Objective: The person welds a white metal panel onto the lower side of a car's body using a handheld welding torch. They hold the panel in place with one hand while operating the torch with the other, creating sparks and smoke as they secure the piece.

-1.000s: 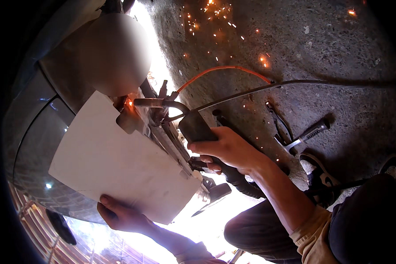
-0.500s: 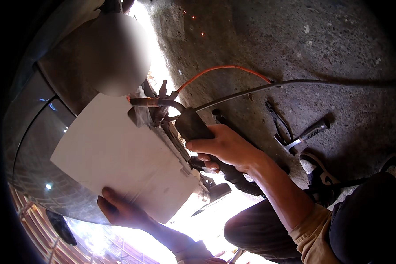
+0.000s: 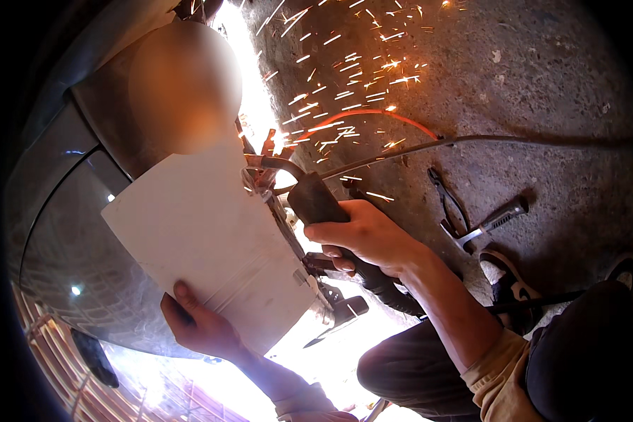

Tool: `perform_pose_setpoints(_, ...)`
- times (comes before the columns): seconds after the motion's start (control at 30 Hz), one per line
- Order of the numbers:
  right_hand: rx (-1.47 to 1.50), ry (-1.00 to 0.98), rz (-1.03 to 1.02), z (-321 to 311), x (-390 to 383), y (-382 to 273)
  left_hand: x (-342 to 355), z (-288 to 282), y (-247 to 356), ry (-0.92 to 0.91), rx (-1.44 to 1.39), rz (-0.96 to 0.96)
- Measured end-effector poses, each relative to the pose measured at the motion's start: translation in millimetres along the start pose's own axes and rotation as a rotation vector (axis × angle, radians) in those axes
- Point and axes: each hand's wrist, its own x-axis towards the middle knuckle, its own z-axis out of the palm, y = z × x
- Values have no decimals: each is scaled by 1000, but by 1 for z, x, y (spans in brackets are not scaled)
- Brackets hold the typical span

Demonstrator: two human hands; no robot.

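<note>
My left hand (image 3: 197, 323) grips the lower left edge of a white rectangular sheet (image 3: 197, 218), held against a dark grey car body (image 3: 63, 232). My right hand (image 3: 355, 235) is wrapped round the black handle (image 3: 306, 200) of a welding torch, whose bent metal neck (image 3: 278, 164) points left to metal parts (image 3: 285, 228) along the sheet's right side. The torch tip is partly hidden at the sheet's upper edge. Sparks (image 3: 352, 77) fly over the floor to the upper right. A blurred round patch hides what lies just above the sheet.
The speckled concrete floor (image 3: 563, 77) carries an orange hose (image 3: 408, 119), a dark cable (image 3: 541, 141), pliers (image 3: 450, 200) and a hammer (image 3: 492, 221). My dark-trousered knee (image 3: 394, 366) and shoe (image 3: 506, 281) are at lower right. Bright glare fills the gap below the car parts.
The sheet has shifted up and right, covering more of the torch tip. My left hand and the torch moved slightly. A dense spray of sparks now crosses the upper right, after few half a second ago.
</note>
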Motion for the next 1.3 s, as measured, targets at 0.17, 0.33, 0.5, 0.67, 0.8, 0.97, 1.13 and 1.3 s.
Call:
perform_pose_setpoints(0.17,6,6,3,1,-1,-2,-2,3,7,-2,-27,28)
perform_pose_setpoints(0.33,17,3,-28,0,-1,4,-4,2,17,6,-47,21)
perform_pose_setpoints(0.5,3,-9,-14,0,0,5,-4,1,12,-7,-12,16)
perform_pose_setpoints(0.67,21,7,0,0,0,5,-1,2,8,-6,59,28)
perform_pose_setpoints(0.8,56,18,15,3,-6,-1,4,-3,-6,46,89,84)
perform_pose_setpoints(0.97,59,-14,-14,-5,-3,6,2,-8,-10,175,36,28)
perform_pose_setpoints(1.13,103,-17,-17,-5,-2,12,3,-13,-20,224,-23,2)
perform_pose_setpoints(1.3,60,-29,-21,-7,0,13,5,-15,-24,223,-12,1)
